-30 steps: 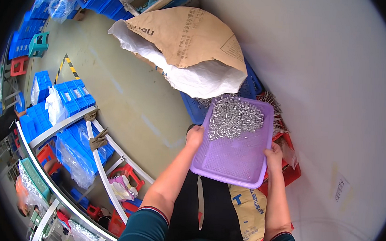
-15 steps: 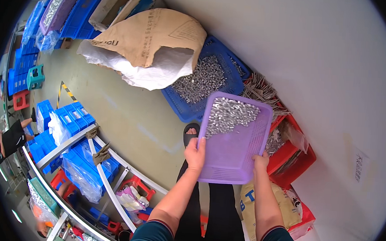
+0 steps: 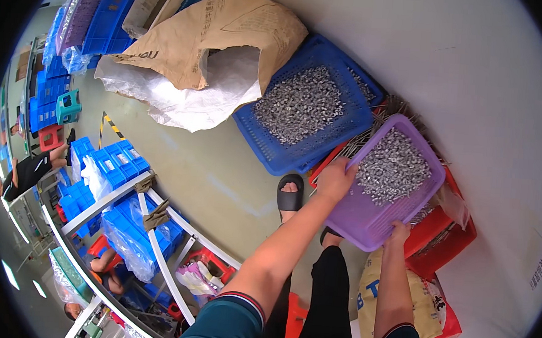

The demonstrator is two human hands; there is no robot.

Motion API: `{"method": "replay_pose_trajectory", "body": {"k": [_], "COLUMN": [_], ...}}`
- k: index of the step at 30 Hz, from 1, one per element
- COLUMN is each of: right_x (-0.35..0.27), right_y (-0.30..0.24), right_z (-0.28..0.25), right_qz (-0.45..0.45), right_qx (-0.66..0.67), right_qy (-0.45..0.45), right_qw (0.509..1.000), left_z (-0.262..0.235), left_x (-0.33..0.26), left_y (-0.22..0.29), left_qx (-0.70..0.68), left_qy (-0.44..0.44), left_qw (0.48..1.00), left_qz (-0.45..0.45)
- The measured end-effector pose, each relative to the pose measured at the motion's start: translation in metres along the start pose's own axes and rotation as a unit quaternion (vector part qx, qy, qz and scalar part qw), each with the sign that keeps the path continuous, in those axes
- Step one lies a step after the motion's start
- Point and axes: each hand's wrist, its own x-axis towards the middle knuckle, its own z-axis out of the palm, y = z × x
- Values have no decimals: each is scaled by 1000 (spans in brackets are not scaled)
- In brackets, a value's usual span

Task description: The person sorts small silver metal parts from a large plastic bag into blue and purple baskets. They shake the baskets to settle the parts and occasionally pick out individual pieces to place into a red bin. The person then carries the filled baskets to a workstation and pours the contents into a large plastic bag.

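Observation:
A shallow purple plastic basket (image 3: 349, 215) is tilted in front of me, with small silvery metal pieces (image 3: 393, 168) heaped toward its far side. My left hand (image 3: 336, 180) grips the basket's left rim. The near right rim is in my right hand (image 3: 397, 233). Under and behind the basket stand red bins (image 3: 442, 244) and a bundle of thin metal rods (image 3: 391, 108). To the left of these, a blue basket (image 3: 266, 153) holds a wide pile of similar metal pieces (image 3: 300, 105).
A torn brown paper sack (image 3: 243, 29) leans over the blue basket's left side. A yellowish sack (image 3: 369, 295) lies near my right forearm, by the wall (image 3: 477, 89). On the left, a metal frame (image 3: 106, 195) stands by blue crates (image 3: 111, 164); people sit and stand beyond it.
The purple basket has moved right, over the red bins, and turned. Its metal pieces have shifted and spread. My view has turned slightly, and my left arm reaches farther across.

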Motion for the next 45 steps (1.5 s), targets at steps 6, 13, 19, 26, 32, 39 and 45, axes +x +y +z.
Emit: {"method": "replay_pose_trajectory", "body": {"k": [6,13,19,26,32,39,45], "right_x": [-48,-202,-159,-228,-295,-278,-221], "right_y": [4,44,49,10,-60,-68,-100], "right_z": [16,221,298,238,116,-85,-213], "right_qz": [-409,-23,181,2,-39,-129,-165], "right_qx": [-377,-103,-83,-128,-206,-279,-254], "right_qy": [134,-330,-183,-259,-231,-42,61], "right_qw": [820,938,963,957,950,950,951], "left_z": [-113,-203,-219,-261,-257,-160,-32], "left_x": [52,160,176,121,-4,-170,-240], "left_y": [-91,-130,-140,-148,-45,66,138], "left_qx": [230,239,254,257,-18,-64,20], "left_qy": [259,110,65,137,68,-9,-82], "left_qw": [937,962,964,950,995,993,996], "left_qz": [42,73,41,114,-68,-98,-34]}}
